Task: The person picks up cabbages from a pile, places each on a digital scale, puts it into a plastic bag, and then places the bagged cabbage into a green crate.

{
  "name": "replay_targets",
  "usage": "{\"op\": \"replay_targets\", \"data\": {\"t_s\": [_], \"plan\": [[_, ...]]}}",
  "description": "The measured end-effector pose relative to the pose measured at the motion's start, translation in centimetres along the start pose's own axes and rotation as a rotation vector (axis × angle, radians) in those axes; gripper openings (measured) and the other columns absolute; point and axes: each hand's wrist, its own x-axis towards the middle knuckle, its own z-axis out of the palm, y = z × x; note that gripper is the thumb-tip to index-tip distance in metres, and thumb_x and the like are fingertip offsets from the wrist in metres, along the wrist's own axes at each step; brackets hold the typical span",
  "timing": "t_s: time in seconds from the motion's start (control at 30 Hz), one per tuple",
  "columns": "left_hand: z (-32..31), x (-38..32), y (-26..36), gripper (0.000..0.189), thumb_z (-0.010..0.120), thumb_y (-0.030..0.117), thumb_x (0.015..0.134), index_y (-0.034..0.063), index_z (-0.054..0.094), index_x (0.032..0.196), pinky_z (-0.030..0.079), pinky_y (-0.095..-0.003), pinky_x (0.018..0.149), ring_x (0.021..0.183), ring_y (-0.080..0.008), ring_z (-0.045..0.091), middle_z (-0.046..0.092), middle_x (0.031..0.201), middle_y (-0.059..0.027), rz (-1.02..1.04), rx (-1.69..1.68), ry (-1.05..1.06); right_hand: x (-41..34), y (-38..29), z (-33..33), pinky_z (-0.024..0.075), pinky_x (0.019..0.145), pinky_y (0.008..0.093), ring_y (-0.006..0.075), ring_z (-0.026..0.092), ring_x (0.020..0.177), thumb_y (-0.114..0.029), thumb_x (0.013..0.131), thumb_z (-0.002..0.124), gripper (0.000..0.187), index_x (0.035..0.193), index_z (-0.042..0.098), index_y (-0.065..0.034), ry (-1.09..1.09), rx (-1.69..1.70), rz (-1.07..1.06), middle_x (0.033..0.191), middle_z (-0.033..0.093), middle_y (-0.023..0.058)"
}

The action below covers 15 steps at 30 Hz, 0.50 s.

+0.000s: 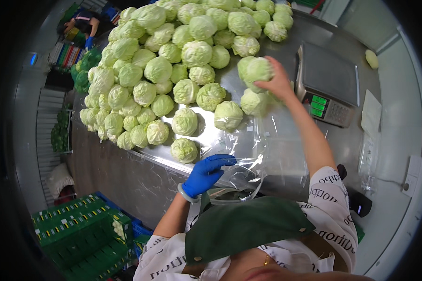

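Observation:
Gloved in blue, my left hand (206, 174) grips the edge of a clear plastic bag (255, 154) at the near side of the metal table (284, 151). My bare right hand (277, 80) is closed around a pale green cabbage (257, 72), to the left of the scale. Another cabbage (253, 102) is just below it, near the far part of the bag. Beside that one lies a cabbage (228, 115) with plastic film seemingly over it. Two single cabbages, one (184, 121) behind the other (184, 150), sit left of the bag.
A large cabbage heap (158, 70) covers the table's left and far parts. A digital scale (328, 77) with a lit display stands right. Plastic bags (369, 151) lie by the wall. Green crates (84, 232) stand lower left. Another person (84, 23) is at the far left.

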Motion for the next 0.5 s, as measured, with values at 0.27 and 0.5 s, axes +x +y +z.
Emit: {"op": "replay_targets", "data": {"t_s": [0.27, 0.5], "plan": [[-6.3, -8.2, -0.2, 0.039, 0.059, -0.009, 0.075, 0.0032, 0.064, 0.111, 0.044, -0.0234, 0.074, 0.097, -0.0142, 0.057, 0.061, 0.116, -0.0098, -0.019, -0.218, 0.501, 3.1, -0.9, 9.6, 0.0433, 0.091, 0.0484, 0.0350, 0.043, 0.117, -0.029, 0.055, 0.078, 0.087, 0.133, 0.041, -0.0214, -0.406, -0.756, -0.208, 0.135, 0.038, 0.0141], [-6.1, -9.5, -4.5, 0.037, 0.058, -0.006, 0.079, 0.0057, 0.062, 0.114, 0.048, -0.0295, 0.080, 0.100, -0.0199, 0.060, 0.060, 0.118, -0.0100, 0.010, -0.260, 0.475, 8.1, -4.7, 12.9, 0.0439, 0.088, 0.0469, 0.0348, 0.048, 0.111, -0.031, 0.063, 0.076, 0.070, 0.126, 0.048, -0.0184, -0.845, -1.100, -0.066, 0.125, 0.048, 0.0123]]}}
